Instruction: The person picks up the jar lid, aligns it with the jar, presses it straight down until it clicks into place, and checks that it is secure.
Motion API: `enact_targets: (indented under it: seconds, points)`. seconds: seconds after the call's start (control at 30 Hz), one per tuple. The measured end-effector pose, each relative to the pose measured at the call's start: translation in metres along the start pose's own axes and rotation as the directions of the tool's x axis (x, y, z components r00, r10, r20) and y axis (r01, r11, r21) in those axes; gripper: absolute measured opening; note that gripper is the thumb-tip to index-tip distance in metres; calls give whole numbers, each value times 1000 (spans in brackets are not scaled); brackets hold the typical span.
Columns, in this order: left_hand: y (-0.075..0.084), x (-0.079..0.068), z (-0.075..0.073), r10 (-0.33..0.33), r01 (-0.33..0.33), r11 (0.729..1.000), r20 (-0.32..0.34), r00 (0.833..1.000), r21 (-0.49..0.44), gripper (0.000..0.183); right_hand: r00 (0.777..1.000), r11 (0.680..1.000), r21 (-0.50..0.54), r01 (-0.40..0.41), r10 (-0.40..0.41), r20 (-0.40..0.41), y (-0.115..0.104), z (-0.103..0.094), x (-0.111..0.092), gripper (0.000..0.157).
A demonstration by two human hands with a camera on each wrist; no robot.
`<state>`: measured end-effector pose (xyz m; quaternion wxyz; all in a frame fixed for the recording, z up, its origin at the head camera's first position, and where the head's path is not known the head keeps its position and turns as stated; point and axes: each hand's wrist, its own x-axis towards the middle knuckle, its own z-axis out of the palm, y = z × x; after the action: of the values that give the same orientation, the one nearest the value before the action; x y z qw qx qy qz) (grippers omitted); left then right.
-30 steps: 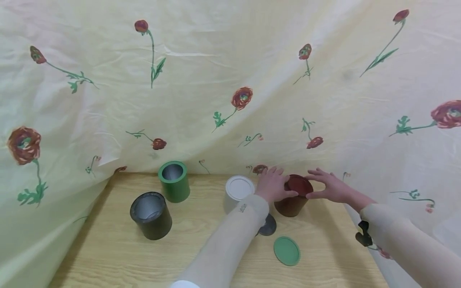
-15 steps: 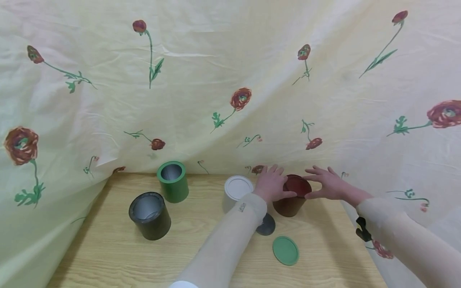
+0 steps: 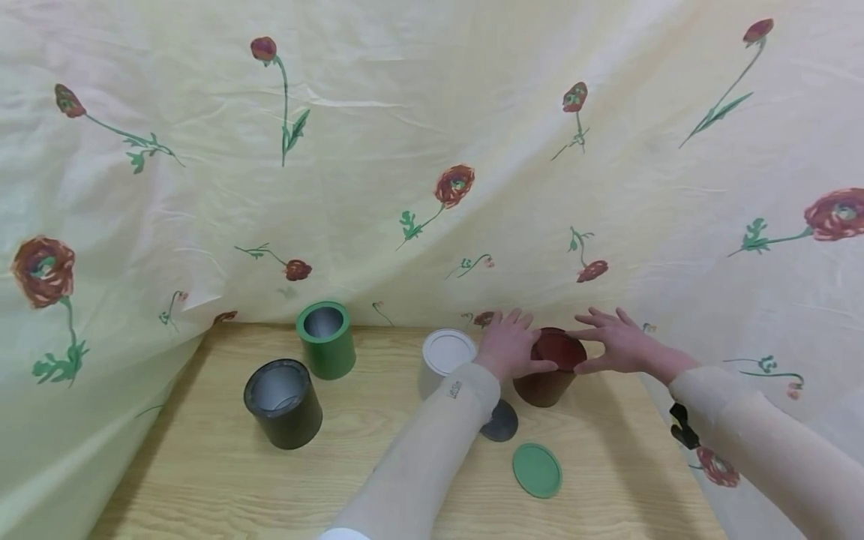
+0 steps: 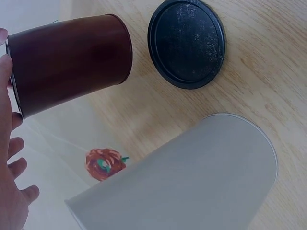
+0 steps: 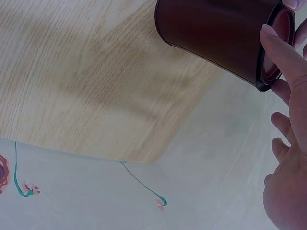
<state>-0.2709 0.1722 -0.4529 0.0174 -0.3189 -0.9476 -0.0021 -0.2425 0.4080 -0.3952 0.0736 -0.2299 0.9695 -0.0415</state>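
A dark red can (image 3: 544,386) stands upright near the back right, and a recessed red top (image 3: 559,349) shows inside its rim. My left hand (image 3: 508,351) is at the can's left rim, with its thumb on the edge and several fingers stretched out. On the opposite side, my right hand (image 3: 621,346) touches the rim with thumb and index finger, its other fingers spread. The right wrist view shows that thumb (image 5: 283,52) lying across the rim. A white can (image 4: 201,177) stands left of the red one. Close by lie a black lid (image 4: 187,45) and a green lid (image 3: 537,470).
To the left stand an uncovered green can (image 3: 331,358) and an uncovered black can (image 3: 290,421). A flowered cloth (image 3: 378,210) hangs behind and along both sides of the wooden table (image 3: 256,499). My left sleeve (image 3: 412,465) crosses in front of the white can.
My right hand's fingers have shifted slightly up and left at the rim. The left hand stays nearly where it was, and the cans and lids have not moved.
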Motion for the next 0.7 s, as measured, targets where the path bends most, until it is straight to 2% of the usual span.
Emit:
enact_targets:
  seconds: [0.37, 0.7]
  points:
    - [-1, 1, 0, -2, 2, 1000, 4, 1000, -24, 73, 1000, 1000, 13, -3, 3, 2, -1, 0, 3, 77]
    - [2, 0, -1, -15, 15, 1000, -3, 1000, -8, 67, 1000, 1000, -4, 3, -3, -12, 0, 1, 5, 71]
